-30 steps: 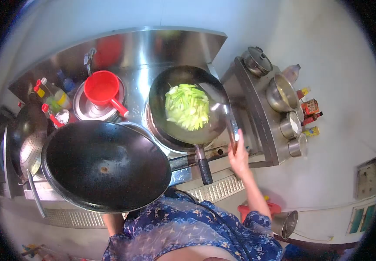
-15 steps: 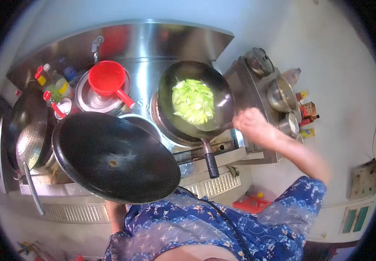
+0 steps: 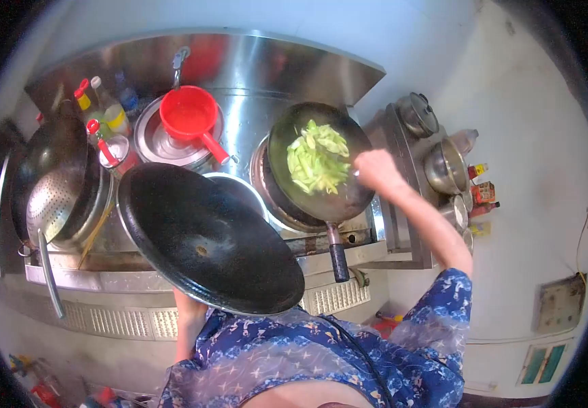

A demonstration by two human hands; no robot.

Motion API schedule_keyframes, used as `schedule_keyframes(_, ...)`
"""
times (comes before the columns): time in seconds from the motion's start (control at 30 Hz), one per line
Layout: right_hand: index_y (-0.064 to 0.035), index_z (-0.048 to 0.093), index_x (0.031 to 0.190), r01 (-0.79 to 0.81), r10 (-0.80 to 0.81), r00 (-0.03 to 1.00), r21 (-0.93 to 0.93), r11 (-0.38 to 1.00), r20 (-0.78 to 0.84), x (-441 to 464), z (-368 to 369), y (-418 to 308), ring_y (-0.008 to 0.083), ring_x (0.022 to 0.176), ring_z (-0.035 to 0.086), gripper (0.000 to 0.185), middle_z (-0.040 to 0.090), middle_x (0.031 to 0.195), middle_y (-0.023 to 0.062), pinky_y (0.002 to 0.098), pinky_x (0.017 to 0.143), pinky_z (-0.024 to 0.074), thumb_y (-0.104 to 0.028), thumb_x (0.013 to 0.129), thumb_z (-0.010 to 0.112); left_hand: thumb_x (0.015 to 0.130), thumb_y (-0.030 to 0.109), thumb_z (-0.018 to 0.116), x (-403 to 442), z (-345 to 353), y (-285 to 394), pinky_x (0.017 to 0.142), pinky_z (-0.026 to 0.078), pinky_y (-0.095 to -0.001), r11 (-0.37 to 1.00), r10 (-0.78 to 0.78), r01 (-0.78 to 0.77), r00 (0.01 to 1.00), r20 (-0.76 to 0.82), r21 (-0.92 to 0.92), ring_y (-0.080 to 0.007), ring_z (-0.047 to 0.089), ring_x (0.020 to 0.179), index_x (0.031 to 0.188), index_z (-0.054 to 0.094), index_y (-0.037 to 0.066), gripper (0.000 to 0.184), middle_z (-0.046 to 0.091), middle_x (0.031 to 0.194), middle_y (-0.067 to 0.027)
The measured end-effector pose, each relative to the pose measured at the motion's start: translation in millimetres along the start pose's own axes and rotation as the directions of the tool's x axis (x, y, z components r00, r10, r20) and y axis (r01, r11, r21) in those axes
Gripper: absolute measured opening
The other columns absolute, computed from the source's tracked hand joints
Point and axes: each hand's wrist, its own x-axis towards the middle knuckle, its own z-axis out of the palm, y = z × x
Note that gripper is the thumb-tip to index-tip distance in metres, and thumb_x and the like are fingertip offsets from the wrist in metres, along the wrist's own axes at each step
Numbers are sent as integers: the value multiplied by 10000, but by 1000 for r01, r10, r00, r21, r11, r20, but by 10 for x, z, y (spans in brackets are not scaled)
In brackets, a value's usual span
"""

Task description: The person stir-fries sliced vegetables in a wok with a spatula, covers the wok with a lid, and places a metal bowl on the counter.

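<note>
One wok (image 3: 340,204) of sliced pale-green vegetables (image 3: 313,155) sits on the burner (image 3: 259,173), its handle (image 3: 338,262) pointing near. At its right rim, the right hand (image 3: 377,170) curls around a mostly hidden metal utensil (image 3: 356,174). A tilted black pan (image 3: 202,228), near left, hides the left hand; I cannot tell its grip.

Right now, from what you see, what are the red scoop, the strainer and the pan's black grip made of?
Red scoop: probably smooth plastic, judging by its even, bright colour.
Strainer: apparently metal, silvery, pierced with small holes.
Black grip: perhaps rubber or plastic, unclear which; darker than the grey neck.
</note>
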Motion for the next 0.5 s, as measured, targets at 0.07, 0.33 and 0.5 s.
schedule_keyframes(0.07,-96,700,702,130,-133,984,-35,991,-116,-95,17,-183,274,713,689,99,685,728,126,384,637,543,-146,701,615,977,328,474,20,55,25,991,443,-396,998,-59,59,998,-7,-36,-262,526,1166,1330,428,38,460,526,1297,-115)
schedule_keyframes(0.33,-70,698,760,146,-129,934,-25,989,333,-672,-1218,140,269,787,690,206,694,783,126,403,680,546,-266,761,635,979,346,478,-5,228,37,946,466,-382,994,21,-23,1000,16,109,-237,559,1108,1302,443,43,445,554,1251,-105)
schedule_keyframes(0.5,-58,698,769,69,-103,977,182,981,185,-542,-666,-175,308,796,682,242,694,809,142,416,682,543,-296,782,654,970,308,486,30,234,-67,862,491,-352,998,34,-36,999,41,53,-218,591,1012,1218,511,22,380,597,1169,-96)
